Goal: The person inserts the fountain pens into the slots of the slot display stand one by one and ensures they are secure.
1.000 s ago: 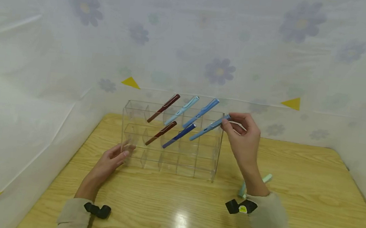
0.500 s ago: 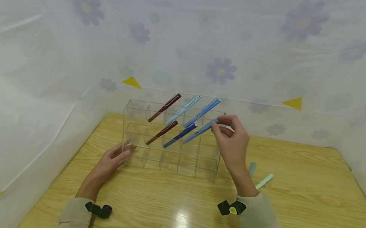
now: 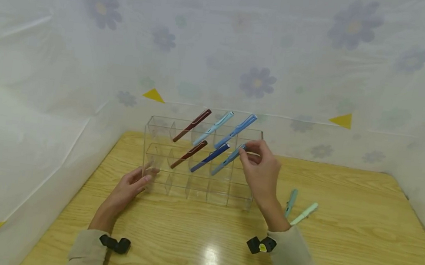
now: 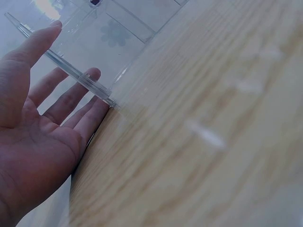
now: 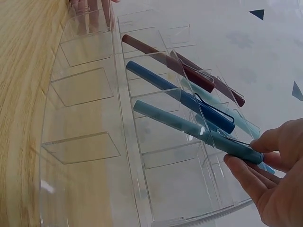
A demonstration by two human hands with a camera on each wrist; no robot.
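Note:
A clear acrylic pen rack (image 3: 237,190) with tiered compartments stands on the wooden table. My right hand (image 3: 262,171) pinches the upper end of a light blue pen (image 5: 173,121) between thumb and fingers; its lower end lies in the middle tier. Beside it in that tier lean a dark blue pen (image 3: 209,158) and a dark red pen (image 3: 188,154). The top tier holds another dark red pen (image 3: 192,125), a pale blue pen (image 3: 213,128) and a blue pen (image 3: 236,131). My left hand (image 4: 42,137), fingers relaxed, rests around the rack's lower left edge, the thumb in front.
A grey-green pen (image 3: 291,202) and a pale green pen (image 3: 305,213) lie on the table (image 3: 168,241) right of the rack, near my right wrist. A white flower-patterned sheet (image 3: 221,55) rises behind and at both sides.
My right hand has moved left and down, bringing the light blue pen into the middle tier beside the dark blue one. The left hand stays at the rack's edge.

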